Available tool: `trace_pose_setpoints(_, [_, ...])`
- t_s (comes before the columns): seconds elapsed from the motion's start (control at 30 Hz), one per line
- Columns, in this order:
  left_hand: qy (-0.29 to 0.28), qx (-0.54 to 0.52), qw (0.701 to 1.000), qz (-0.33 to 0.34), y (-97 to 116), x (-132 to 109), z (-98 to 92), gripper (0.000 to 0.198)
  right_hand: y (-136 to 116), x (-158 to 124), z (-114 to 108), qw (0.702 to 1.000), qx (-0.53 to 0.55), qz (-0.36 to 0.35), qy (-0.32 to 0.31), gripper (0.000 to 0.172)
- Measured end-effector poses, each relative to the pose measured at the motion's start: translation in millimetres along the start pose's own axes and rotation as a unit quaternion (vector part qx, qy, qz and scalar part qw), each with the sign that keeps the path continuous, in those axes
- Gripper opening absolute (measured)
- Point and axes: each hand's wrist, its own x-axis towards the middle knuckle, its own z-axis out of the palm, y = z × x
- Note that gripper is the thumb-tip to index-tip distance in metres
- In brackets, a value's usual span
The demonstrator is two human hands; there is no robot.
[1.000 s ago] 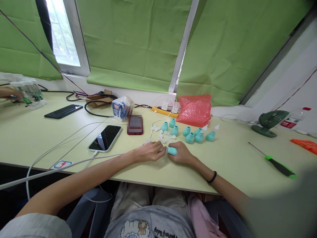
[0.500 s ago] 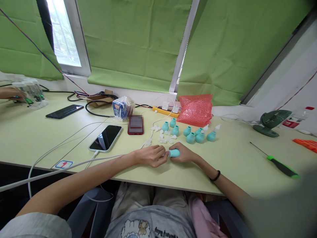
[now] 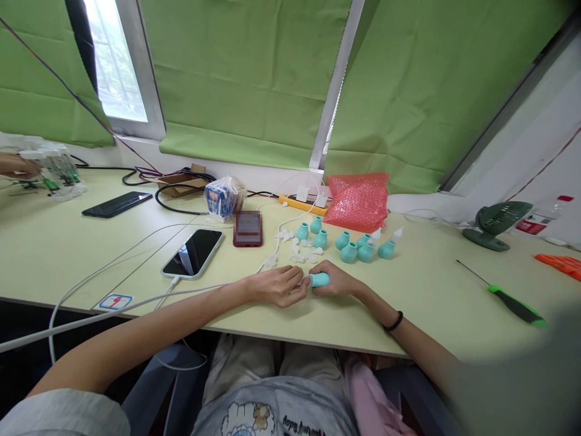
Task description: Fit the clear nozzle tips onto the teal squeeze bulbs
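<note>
My right hand (image 3: 334, 280) is wrapped round a teal rubber bulb (image 3: 319, 280), which lies on its side just above the table's front part. Against the bulb's narrow left end, my left hand (image 3: 282, 286) is closed in a pinch; what its fingers hold is hidden. Several more teal bulbs (image 3: 348, 252) stand on the table beyond my hands, some topped with a clear tip (image 3: 398, 233). Small translucent white pieces (image 3: 297, 249) lie scattered left of them.
A phone (image 3: 193, 253) with a white cable, a dark red device (image 3: 247, 229) and a second phone (image 3: 118, 204) lie left. Behind are a power strip (image 3: 302, 204) and a pink bubble bag (image 3: 356, 200). A screwdriver (image 3: 517, 306) and fan (image 3: 492, 224) are right. Another person's hand (image 3: 18, 166) is far left.
The other person's hand at the far left has shifted slightly up and left beside the clear containers. My own hands and the bulb keep nearly the same pose.
</note>
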Motion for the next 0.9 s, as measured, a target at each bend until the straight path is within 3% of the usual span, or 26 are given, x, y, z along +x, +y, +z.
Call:
trace_pose_setpoints(0.73, [0.03,-0.031,0.999,-0.013,1.9,3.9,-4.6,0.005,-3.8,-2.1,-3.7,0.992,0.102,0.039,-0.06,0.009])
trace_pose_setpoints(0.9, [0.039,-0.046,0.997,-0.046,0.5,3.6,-3.2,0.006,-5.4,-2.4,-4.2,0.99,0.127,0.044,-0.053,0.008])
